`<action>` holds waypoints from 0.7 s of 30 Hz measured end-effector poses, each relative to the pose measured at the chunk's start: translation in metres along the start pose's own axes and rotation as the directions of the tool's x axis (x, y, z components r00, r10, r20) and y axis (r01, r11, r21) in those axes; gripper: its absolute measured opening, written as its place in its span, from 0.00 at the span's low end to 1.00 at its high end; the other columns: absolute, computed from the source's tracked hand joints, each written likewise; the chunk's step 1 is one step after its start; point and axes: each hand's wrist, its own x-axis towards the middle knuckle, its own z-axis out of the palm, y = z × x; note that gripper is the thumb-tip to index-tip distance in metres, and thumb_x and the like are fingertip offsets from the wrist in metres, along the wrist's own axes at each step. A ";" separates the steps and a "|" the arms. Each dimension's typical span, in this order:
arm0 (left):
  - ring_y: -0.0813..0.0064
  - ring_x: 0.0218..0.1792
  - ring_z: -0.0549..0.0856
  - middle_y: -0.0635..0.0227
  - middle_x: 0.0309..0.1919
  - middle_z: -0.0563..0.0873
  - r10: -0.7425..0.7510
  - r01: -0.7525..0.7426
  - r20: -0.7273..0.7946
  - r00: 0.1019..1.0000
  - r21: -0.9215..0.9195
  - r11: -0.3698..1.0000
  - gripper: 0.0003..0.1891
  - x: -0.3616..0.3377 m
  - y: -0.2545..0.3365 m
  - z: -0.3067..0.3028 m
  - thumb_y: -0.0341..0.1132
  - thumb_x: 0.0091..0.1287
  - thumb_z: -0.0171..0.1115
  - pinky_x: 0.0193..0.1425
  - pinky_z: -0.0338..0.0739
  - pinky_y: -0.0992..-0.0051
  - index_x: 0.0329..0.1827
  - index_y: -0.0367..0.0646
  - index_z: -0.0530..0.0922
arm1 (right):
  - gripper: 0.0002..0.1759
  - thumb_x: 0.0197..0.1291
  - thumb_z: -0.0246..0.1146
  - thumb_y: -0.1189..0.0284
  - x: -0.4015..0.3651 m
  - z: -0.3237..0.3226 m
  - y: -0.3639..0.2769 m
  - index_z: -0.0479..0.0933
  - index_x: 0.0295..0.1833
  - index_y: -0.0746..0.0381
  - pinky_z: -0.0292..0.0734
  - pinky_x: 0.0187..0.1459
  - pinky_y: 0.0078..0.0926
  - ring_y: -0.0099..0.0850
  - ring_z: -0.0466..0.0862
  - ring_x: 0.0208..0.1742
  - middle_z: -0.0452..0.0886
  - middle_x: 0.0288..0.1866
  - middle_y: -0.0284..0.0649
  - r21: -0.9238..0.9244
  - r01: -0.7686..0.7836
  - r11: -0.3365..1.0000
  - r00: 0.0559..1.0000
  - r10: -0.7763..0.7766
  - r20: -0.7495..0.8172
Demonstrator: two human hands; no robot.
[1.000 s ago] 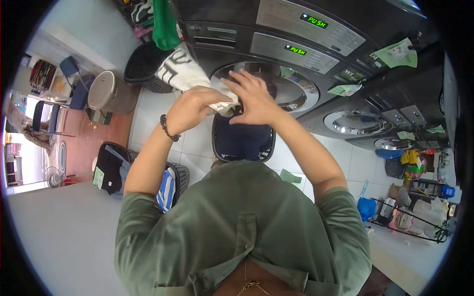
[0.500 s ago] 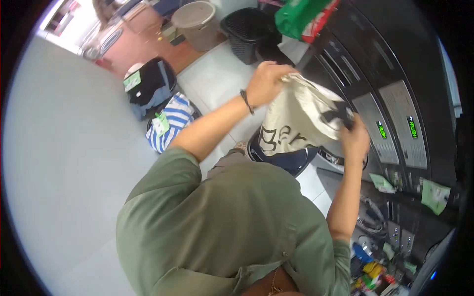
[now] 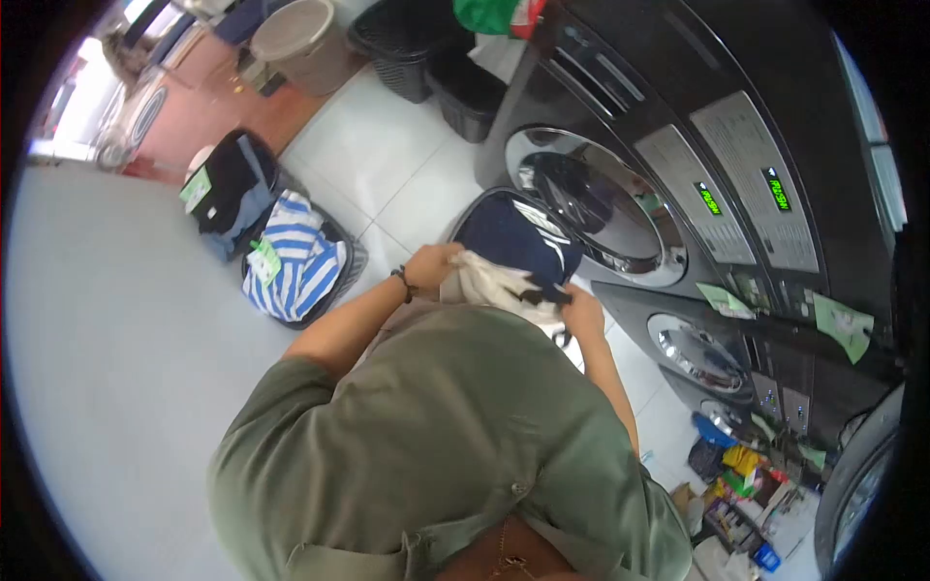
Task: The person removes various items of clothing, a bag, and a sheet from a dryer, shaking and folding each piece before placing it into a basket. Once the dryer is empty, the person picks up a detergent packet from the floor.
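Note:
My left hand (image 3: 433, 268), with a dark band at its wrist, grips one side of a cream cloth bag (image 3: 489, 281). My right hand (image 3: 581, 312) is closed on the opposite side, by a dark strip on the fabric. The bag hangs low in front of my body, and my shirt hides its lower part. Just beyond it, a navy cloth with white markings (image 3: 509, 232) lies in a dark laundry basket on the floor. Beside that basket is the round glass door of a front-loading machine (image 3: 601, 208).
Dark machines with green displays (image 3: 780, 189) line the right. To the left, a basket holds blue-and-white striped cloth (image 3: 295, 257), next to another with dark clothes (image 3: 237, 184). A lidded bucket (image 3: 295, 34) and black baskets (image 3: 402, 48) stand at the back. Mixed items (image 3: 746, 474) lie lower right.
Both hands have brought the bag down and closer to my body, off the basket. The navy cloth and the machine's round door now show. The view has shifted.

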 end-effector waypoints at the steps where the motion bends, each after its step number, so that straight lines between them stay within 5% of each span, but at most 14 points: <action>1: 0.56 0.40 0.85 0.54 0.38 0.85 0.071 -0.073 -0.068 0.995 -0.035 0.997 0.12 0.016 0.014 -0.002 0.34 0.64 0.61 0.46 0.78 0.68 0.49 0.43 0.80 | 0.19 0.49 0.60 0.73 0.000 -0.013 -0.004 0.80 0.49 0.55 0.77 0.49 0.44 0.50 0.82 0.47 0.83 0.44 0.51 0.013 -0.026 1.000 0.995 0.027 -0.091; 5: 0.61 0.43 0.84 0.59 0.41 0.86 0.367 -0.388 -0.199 0.908 -0.075 0.919 0.12 0.047 0.098 -0.047 0.29 0.59 0.63 0.49 0.77 0.69 0.47 0.42 0.82 | 0.19 0.46 0.58 0.82 -0.022 -0.061 -0.005 0.78 0.47 0.60 0.76 0.46 0.43 0.51 0.81 0.45 0.82 0.43 0.51 0.235 0.154 0.960 0.874 -0.021 -0.486; 9: 0.55 0.51 0.81 0.63 0.45 0.86 0.548 -0.545 0.038 0.836 0.183 0.818 0.17 0.049 0.113 -0.068 0.20 0.54 0.59 0.62 0.69 0.59 0.45 0.48 0.84 | 0.21 0.42 0.55 0.88 -0.042 -0.056 0.003 0.78 0.44 0.63 0.75 0.50 0.39 0.48 0.80 0.48 0.81 0.45 0.48 0.248 0.300 0.921 0.788 -0.093 -0.608; 13: 0.59 0.58 0.79 0.65 0.47 0.86 0.511 -0.537 0.165 0.843 0.253 0.805 0.21 0.045 0.034 -0.018 0.17 0.52 0.55 0.64 0.67 0.57 0.45 0.49 0.83 | 0.24 0.43 0.58 0.86 -0.036 0.011 0.028 0.77 0.50 0.61 0.74 0.57 0.37 0.48 0.78 0.54 0.80 0.52 0.47 0.255 0.334 0.907 0.832 -0.157 -0.532; 15: 0.56 0.67 0.69 0.64 0.60 0.78 0.276 -0.466 0.399 0.875 0.535 0.705 0.26 0.040 0.005 0.009 0.24 0.56 0.58 0.67 0.63 0.51 0.60 0.54 0.76 | 0.28 0.47 0.62 0.82 -0.032 0.049 0.044 0.74 0.58 0.57 0.69 0.63 0.41 0.47 0.73 0.64 0.74 0.63 0.46 0.268 0.225 0.937 0.954 -0.157 -0.254; 16: 0.56 0.72 0.60 0.60 0.69 0.66 0.004 -0.354 0.472 0.882 0.657 0.666 0.30 0.039 0.005 0.018 0.44 0.60 0.63 0.69 0.55 0.43 0.67 0.56 0.69 | 0.34 0.49 0.66 0.76 -0.040 0.041 0.034 0.70 0.65 0.52 0.62 0.67 0.47 0.43 0.65 0.72 0.66 0.71 0.45 0.066 0.059 0.996 0.998 -0.057 -0.023; 17: 0.52 0.73 0.58 0.64 0.70 0.65 -0.168 -0.275 0.480 0.861 0.718 0.639 0.27 0.042 -0.010 0.034 0.41 0.68 0.54 0.70 0.56 0.41 0.72 0.60 0.63 | 0.35 0.51 0.68 0.69 -0.030 0.044 0.043 0.67 0.68 0.49 0.57 0.68 0.51 0.40 0.60 0.75 0.59 0.75 0.46 0.053 0.072 0.996 0.984 -0.080 0.161; 19: 0.57 0.63 0.72 0.61 0.61 0.74 -0.121 -0.286 0.520 0.846 0.633 0.719 0.24 0.062 -0.089 0.071 0.46 0.67 0.53 0.68 0.55 0.41 0.68 0.60 0.68 | 0.32 0.53 0.66 0.65 -0.022 0.020 0.041 0.70 0.66 0.50 0.59 0.66 0.48 0.41 0.64 0.73 0.62 0.73 0.48 0.116 0.043 0.992 0.991 -0.057 0.119; 21: 0.60 0.65 0.72 0.65 0.62 0.76 -0.129 -0.352 0.570 0.811 0.653 0.671 0.23 0.065 -0.103 0.078 0.49 0.70 0.46 0.69 0.54 0.41 0.68 0.63 0.68 | 0.28 0.54 0.65 0.62 0.004 -0.018 0.052 0.73 0.63 0.52 0.60 0.66 0.46 0.42 0.67 0.71 0.65 0.72 0.49 0.147 0.159 0.976 0.987 -0.156 -0.033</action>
